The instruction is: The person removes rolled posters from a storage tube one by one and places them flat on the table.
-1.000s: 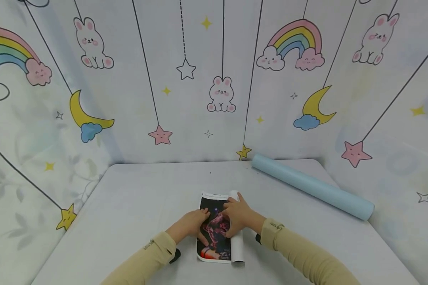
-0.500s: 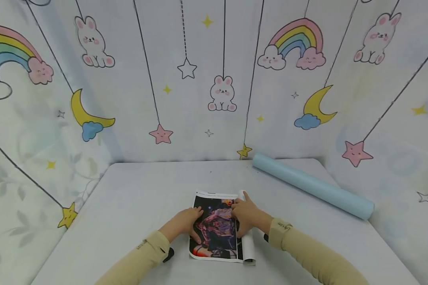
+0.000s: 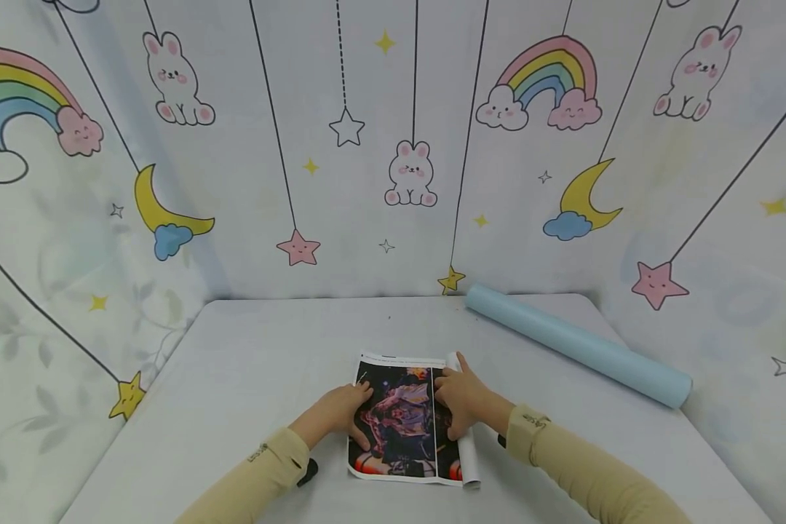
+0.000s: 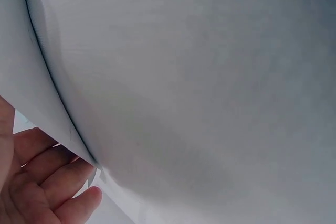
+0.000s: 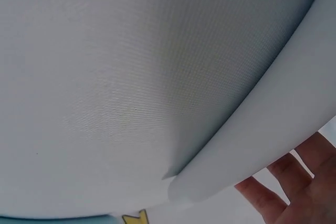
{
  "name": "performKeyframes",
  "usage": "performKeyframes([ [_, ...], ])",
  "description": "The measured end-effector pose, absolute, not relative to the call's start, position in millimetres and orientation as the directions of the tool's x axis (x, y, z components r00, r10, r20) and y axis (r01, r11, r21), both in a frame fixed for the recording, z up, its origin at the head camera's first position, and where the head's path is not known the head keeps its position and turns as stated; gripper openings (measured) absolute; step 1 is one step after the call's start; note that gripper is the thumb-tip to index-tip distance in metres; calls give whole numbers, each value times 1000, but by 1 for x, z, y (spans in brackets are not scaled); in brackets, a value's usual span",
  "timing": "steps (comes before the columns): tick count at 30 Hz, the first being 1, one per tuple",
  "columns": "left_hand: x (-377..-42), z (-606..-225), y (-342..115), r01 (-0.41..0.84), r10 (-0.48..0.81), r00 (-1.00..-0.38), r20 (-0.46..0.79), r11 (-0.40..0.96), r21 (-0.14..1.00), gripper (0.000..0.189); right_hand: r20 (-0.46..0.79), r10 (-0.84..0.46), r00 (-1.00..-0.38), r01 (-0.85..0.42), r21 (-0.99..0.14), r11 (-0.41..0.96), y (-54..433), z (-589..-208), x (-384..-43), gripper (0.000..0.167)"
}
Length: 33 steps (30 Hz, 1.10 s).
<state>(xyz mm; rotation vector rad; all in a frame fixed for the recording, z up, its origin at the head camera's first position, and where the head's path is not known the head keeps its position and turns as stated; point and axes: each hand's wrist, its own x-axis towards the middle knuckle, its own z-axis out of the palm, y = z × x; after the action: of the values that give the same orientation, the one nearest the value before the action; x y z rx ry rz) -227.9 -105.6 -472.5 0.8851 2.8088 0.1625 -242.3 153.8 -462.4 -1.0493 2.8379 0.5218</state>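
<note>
A partly unrolled paper poster (image 3: 399,422) with dark, colourful printed pictures and a white border lies on the white table. My left hand (image 3: 336,416) holds its left edge, thumb and fingertips over the print. At the other side my right hand (image 3: 466,399) grips the white rolled part (image 3: 469,466). In the left wrist view, fingers (image 4: 58,179) show beyond a curved white paper edge. The right wrist view has the pale roll (image 5: 252,135) running diagonally, with fingers (image 5: 294,177) touching its far side. Parts of both hands are hidden by the paper there.
A long light-blue roll (image 3: 576,346) lies slantwise at the table's back right. The white table (image 3: 268,342) meets a backdrop (image 3: 340,189) printed with rabbits, stars, moons and rainbows on three sides.
My right hand has moved to the right with the rolled part, so more of the printed poster shows. The left hand shifted slightly left, then stayed put.
</note>
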Motion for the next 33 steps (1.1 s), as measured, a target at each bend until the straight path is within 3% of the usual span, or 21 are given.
performKeyframes([
  [9,-228,-474,-109,555,576,-806,-133,815,165,99,-164,-630,-759,-646,312,697,161,-462,-243,42],
  [21,-228,-472,-107,542,554,-824,-118,832,119,99,-130,-569,-812,-577,331,747,194,-461,-244,42],
  [33,-226,-471,-107,531,542,-826,-153,840,110,101,-110,-587,-802,-585,345,734,215,-466,-239,47],
])
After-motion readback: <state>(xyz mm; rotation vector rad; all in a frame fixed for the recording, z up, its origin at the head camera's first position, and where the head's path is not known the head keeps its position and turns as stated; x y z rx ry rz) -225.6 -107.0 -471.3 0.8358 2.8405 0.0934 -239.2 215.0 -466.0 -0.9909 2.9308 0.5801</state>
